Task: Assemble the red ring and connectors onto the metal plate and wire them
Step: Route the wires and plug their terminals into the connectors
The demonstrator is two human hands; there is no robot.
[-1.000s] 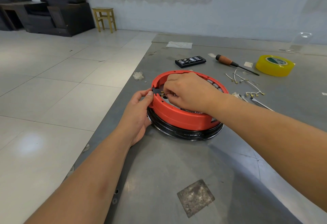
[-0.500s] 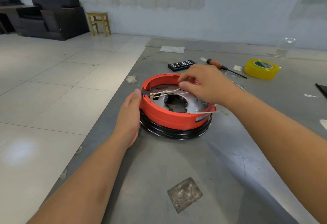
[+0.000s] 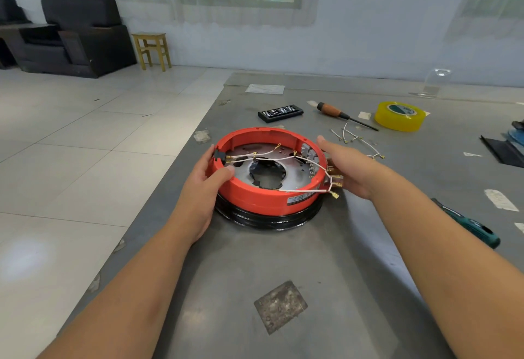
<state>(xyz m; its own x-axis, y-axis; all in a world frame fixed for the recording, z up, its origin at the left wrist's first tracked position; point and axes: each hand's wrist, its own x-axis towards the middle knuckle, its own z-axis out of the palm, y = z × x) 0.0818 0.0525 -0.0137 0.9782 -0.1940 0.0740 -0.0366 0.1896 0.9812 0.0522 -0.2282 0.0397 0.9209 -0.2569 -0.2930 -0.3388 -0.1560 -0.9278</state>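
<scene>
The red ring (image 3: 255, 197) sits on a black round base (image 3: 269, 221) on the grey table, with the metal plate (image 3: 295, 173) inside it. A black connector (image 3: 219, 157) is set in the ring's left wall. White wires (image 3: 266, 155) with brass terminals run from it across the plate, and some hang over the right rim. My left hand (image 3: 202, 183) grips the ring's left side, thumb on the front wall and fingers round the outside by the connector. My right hand (image 3: 350, 168) lies with straight fingers against the ring's right outer wall, beside the hanging terminals.
Behind the ring lie a black bit case (image 3: 280, 113), a wooden-handled screwdriver (image 3: 333, 111), loose white wires (image 3: 358, 139) and a yellow tape roll (image 3: 400, 117). A green-handled tool (image 3: 467, 227) lies at the right. The table's left edge runs just beside my left hand.
My right hand has left the inside of the ring and come to its outer right side. The wires now lie across the plate and over the right rim. My left hand stays on the ring.
</scene>
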